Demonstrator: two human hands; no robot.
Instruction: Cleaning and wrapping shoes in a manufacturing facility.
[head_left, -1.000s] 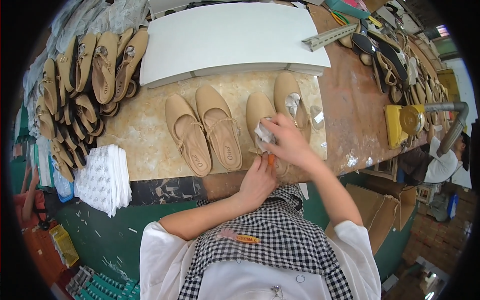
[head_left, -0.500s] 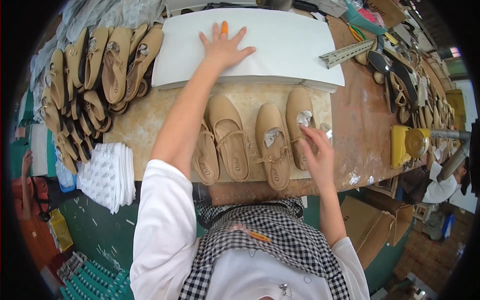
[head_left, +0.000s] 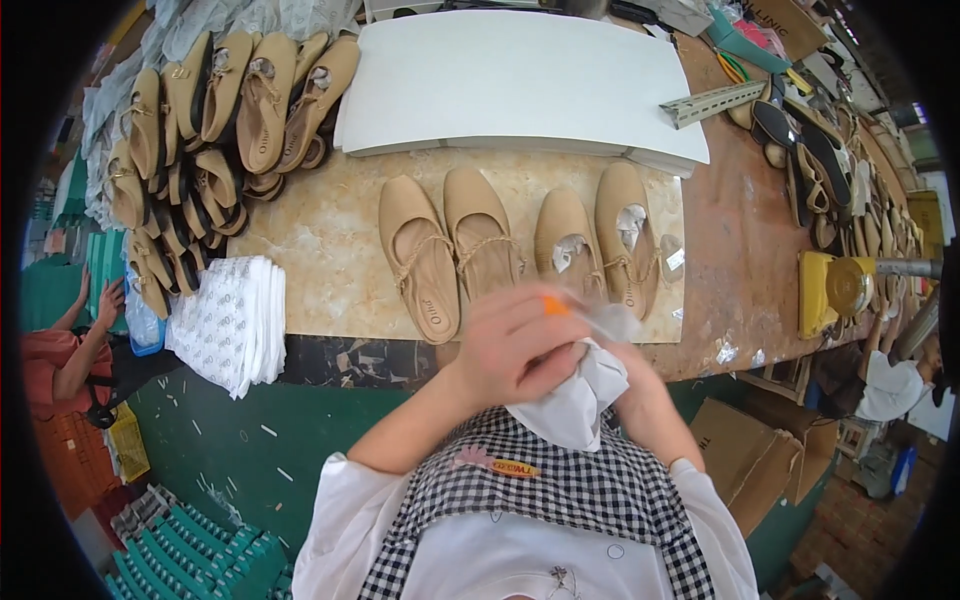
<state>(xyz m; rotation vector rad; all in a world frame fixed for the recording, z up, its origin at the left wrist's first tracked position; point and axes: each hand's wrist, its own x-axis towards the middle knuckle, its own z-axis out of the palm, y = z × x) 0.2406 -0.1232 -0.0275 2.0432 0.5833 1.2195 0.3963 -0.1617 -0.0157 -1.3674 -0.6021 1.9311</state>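
Left hand (head_left: pixel 520 340) here, fingers curled around a crumpled white paper (head_left: pixel 575 405), an orange cover (head_left: pixel 555 305) bright on one finger! The right hand (head_left: pixel 640 385) is in close on the paper's far side, but it's blurred and partly covered, so I can't tell how firmly it grips. The paper bunches between the two, in front of the table edge, its loose end hanging before the checkered apron (head_left: pixel 450 500). Danger there: pull the hands apart unevenly and that thin sheet could tear, or slip floorward if the fingers loosen. Just beyond, the left pair of shoes (head_left: pixel 403 212) shows no wad in the toes, while the right pair of shoes (head_left: pixel 622 186) has paper tucked in both. The hands overlap the nearest heels in view, so a low sweep might knock a shoe askew. Farther out, a stack of white sheets (head_left: pixel 520 80) lies across the table (head_left: pixel 320 225).
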